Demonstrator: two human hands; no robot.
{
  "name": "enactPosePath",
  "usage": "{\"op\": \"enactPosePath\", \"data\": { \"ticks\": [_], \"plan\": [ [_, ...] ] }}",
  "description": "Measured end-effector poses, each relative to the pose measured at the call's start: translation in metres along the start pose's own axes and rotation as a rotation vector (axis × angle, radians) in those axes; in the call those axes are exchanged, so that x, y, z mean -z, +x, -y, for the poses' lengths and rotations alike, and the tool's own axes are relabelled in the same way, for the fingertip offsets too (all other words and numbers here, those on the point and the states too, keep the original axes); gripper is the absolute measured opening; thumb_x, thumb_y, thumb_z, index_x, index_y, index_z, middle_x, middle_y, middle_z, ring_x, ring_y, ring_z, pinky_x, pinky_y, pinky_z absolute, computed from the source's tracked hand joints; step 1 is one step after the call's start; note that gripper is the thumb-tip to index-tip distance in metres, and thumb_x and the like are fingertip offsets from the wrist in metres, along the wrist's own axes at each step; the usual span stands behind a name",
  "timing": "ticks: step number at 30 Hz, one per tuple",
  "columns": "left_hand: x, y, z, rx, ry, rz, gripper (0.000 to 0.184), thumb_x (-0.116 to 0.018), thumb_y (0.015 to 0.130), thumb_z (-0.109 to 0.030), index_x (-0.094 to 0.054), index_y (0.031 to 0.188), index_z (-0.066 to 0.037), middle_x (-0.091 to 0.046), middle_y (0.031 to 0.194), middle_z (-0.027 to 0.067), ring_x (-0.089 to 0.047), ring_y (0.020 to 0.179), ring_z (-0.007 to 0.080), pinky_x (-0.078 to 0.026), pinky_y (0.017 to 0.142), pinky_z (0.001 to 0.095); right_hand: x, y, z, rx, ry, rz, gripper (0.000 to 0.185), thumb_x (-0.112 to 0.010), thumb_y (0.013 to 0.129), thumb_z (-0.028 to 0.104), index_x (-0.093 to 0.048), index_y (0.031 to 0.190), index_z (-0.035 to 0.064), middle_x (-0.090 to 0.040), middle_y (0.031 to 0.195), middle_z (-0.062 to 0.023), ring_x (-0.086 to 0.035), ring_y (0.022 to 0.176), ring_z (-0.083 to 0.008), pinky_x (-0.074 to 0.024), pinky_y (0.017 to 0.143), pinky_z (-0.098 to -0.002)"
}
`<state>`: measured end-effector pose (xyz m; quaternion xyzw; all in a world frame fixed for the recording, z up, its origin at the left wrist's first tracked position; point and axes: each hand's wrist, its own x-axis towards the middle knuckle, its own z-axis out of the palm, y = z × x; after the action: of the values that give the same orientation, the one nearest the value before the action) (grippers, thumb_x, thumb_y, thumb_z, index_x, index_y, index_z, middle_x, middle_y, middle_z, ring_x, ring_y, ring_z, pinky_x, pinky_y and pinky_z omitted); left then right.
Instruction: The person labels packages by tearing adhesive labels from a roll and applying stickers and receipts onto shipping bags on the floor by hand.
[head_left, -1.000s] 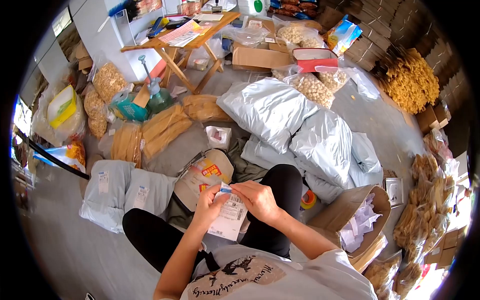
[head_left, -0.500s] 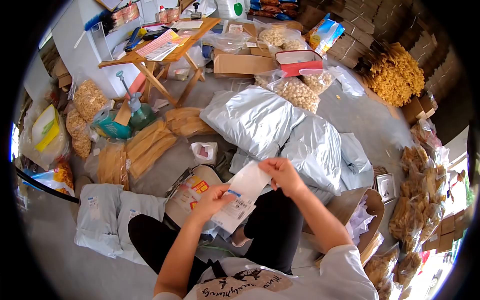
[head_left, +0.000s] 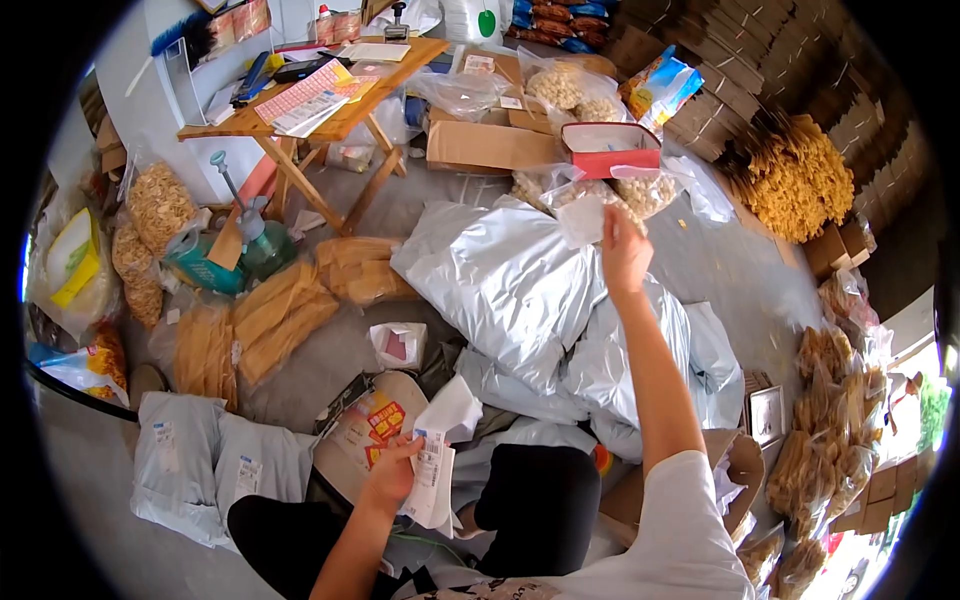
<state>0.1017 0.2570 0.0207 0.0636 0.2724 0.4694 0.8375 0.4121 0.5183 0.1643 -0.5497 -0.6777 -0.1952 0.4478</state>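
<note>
My left hand (head_left: pixel 394 474) is closed on a folded stack of printed shipping labels (head_left: pixel 430 485) above my lap, its upper end curling over. My right hand (head_left: pixel 625 252) is stretched forward, pinching a small white label (head_left: pixel 582 222). That label is held over the far end of a large silver-grey mailing bag (head_left: pixel 500 275); I cannot tell whether it touches the bag. A second silver bag (head_left: pixel 630 355) lies under my right forearm. Below my left hand is a stool-like seat (head_left: pixel 345 450) with a red and yellow sticker.
Two labelled grey parcels (head_left: pixel 180 470) lie at the left. An open carton (head_left: pixel 735 470) with paper in it stands by my right side. A small white box (head_left: pixel 398 345) sits ahead on the floor. Farther off are a wooden folding table (head_left: pixel 390 75) and a red box (head_left: pixel 610 150).
My right hand has moved forward and away from my left, carrying a white label off the stack. My left hand has dropped slightly, still holding the other labels. The view has shifted a little.
</note>
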Motion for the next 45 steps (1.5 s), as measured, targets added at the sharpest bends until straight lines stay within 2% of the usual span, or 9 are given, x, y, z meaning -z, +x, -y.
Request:
{"op": "enactPosePath", "data": {
  "ticks": [6,13,17,19,22,26,28,30,45],
  "plan": [
    [-0.009,0.017,0.020,0.068,-0.145,-0.185,0.028,-0.053,0.082,-0.020,-0.053,0.103,-0.001,-0.061,0.092,0.0129,-0.061,0.079,0.0223,-0.049,0.074,0.0354,-0.064,-0.082,0.011,0.512,-0.028,0.219,0.018,-0.056,0.068,0.007,-0.056,0.087,0.0063,-0.060,0.094,-0.0085,-0.057,0.091,-0.0231,-0.0422,0.072,-0.0346],
    [-0.033,0.039,0.026,0.004,-0.147,-0.290,0.021,-0.049,0.087,-0.021,-0.055,0.094,-0.001,-0.061,0.086,0.0079,-0.061,0.074,0.0174,-0.051,0.067,0.0307,-0.064,-0.080,0.018,-0.011,0.374,0.578,0.021,-0.060,0.068,0.015,-0.061,0.084,0.0014,-0.062,0.091,-0.0116,-0.056,0.091,-0.0289,-0.0381,0.083,-0.0407],
    [-0.067,0.058,0.026,0.027,0.084,-0.254,0.023,-0.052,0.086,-0.023,-0.056,0.092,-0.001,-0.062,0.083,0.0051,-0.060,0.069,0.0126,-0.050,0.063,0.0260,-0.095,-0.073,0.017,0.057,0.187,0.331,0.041,-0.052,0.078,0.025,-0.050,0.113,0.0034,-0.043,0.124,-0.0169,-0.033,0.120,-0.0342,-0.0238,0.098,-0.0465],
    [-0.086,0.064,0.021,0.029,0.135,-0.197,0.023,-0.051,0.087,-0.023,-0.056,0.091,0.000,-0.062,0.081,0.0047,-0.059,0.067,0.0118,-0.049,0.061,0.0249,-0.122,-0.096,0.005,-0.118,0.019,0.831,0.050,-0.045,0.084,0.033,-0.038,0.125,0.0072,-0.029,0.134,-0.0157,-0.019,0.127,-0.0356,-0.0170,0.101,-0.0470],
    [-0.110,0.079,0.010,0.011,0.260,-0.142,0.025,-0.050,0.087,-0.023,-0.058,0.087,0.001,-0.062,0.077,0.0040,-0.058,0.063,0.0094,-0.046,0.057,0.0225,-0.121,-0.088,0.006,-0.166,0.008,0.940,0.051,-0.039,0.086,0.039,-0.036,0.127,0.0085,-0.028,0.135,-0.0152,-0.017,0.127,-0.0366,-0.0136,0.102,-0.0497],
    [-0.128,0.099,-0.004,-0.166,0.293,-0.139,0.027,-0.050,0.087,-0.024,-0.059,0.084,0.001,-0.062,0.075,0.0042,-0.056,0.060,0.0076,-0.045,0.055,0.0220,-0.034,-0.059,0.039,-0.341,0.627,0.441,0.038,-0.050,0.083,0.028,-0.050,0.112,0.0034,-0.052,0.112,-0.0183,-0.048,0.107,-0.0302,-0.0369,0.089,-0.0340],
    [-0.135,0.101,-0.005,-0.207,0.295,-0.137,0.028,-0.050,0.087,-0.025,-0.059,0.084,0.002,-0.062,0.075,0.0043,-0.056,0.060,0.0072,-0.045,0.055,0.0220,0.046,-0.057,0.061,-0.543,0.571,0.637,0.028,-0.054,0.082,0.023,-0.058,0.099,0.0003,-0.061,0.088,-0.0150,-0.059,0.081,-0.0239,-0.0440,0.073,-0.0276],
    [-0.144,0.101,-0.001,-0.214,0.321,-0.150,0.029,-0.050,0.088,-0.026,-0.060,0.084,0.002,-0.062,0.074,0.0044,-0.056,0.060,0.0070,-0.045,0.054,0.0216,0.101,-0.071,0.082,-0.647,0.423,0.786,0.021,-0.056,0.081,0.016,-0.060,0.092,-0.0012,-0.062,0.076,-0.0065,-0.054,0.072,-0.0097,-0.0425,0.070,-0.0262],
    [-0.171,0.064,0.024,-0.088,0.766,0.196,0.048,-0.068,0.068,-0.003,-0.051,0.112,0.001,-0.060,0.095,0.0073,-0.056,0.086,0.0121,-0.043,0.079,0.0244,0.127,-0.127,0.077,-0.860,0.630,0.225,0.017,-0.048,0.086,0.012,-0.049,0.076,-0.0013,-0.050,0.052,-0.0040,-0.038,0.044,-0.0047,-0.0288,0.040,-0.0247]
  ]
}}
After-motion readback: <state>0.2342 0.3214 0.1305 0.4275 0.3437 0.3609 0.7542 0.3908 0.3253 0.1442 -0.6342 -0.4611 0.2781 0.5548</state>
